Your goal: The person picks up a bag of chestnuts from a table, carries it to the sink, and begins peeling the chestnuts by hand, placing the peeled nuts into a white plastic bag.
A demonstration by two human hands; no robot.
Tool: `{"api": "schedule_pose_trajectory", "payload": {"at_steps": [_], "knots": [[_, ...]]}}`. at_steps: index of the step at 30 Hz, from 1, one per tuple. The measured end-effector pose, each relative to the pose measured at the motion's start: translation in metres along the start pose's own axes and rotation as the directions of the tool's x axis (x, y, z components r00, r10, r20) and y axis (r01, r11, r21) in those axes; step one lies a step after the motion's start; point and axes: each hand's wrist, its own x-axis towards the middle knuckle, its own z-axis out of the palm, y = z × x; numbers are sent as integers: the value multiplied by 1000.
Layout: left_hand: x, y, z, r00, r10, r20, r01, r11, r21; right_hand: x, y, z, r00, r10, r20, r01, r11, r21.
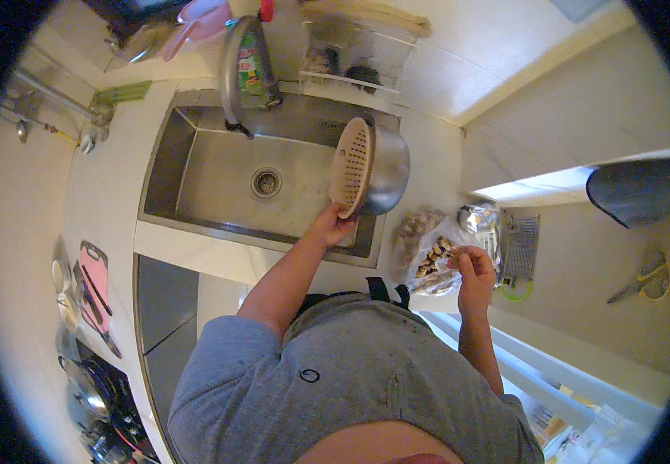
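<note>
My left hand grips the lower rim of a pale pink perforated colander, tilted on its side above the right end of the sink. Against the colander's right side sits a stainless steel bowl, tilted with it. At the counter's right, a clear plastic bag lies open, showing small brown-and-cream pieces that look like mushrooms. My right hand is at the bag's right edge with its fingers curled together. Whether they pinch the film or a piece is too small to tell.
The steel sink has a drain and a faucet over its back edge. Right of the bag lie a metal grater and scissors. A pink cutting board with knives lies left, near cookware on a stove.
</note>
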Motion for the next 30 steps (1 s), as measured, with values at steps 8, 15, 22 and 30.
{"api": "schedule_pose_trajectory", "payload": {"at_steps": [8,15,22,30], "knots": [[-11,15,-26,961,-177,213,252,876,-411,0,-10,36,997,40,63,-39,999,-14],[-43,16,23,807,-195,558,490,748,-447,-4,-16,39,999,-1,37,4,997,-74],[-28,3,23,784,-199,589,528,712,-463,-9,-11,24,1000,-2,-20,1,998,-59],[7,12,42,977,-129,167,148,983,-107,-20,-8,1,997,8,-77,-6,1000,27]]}}
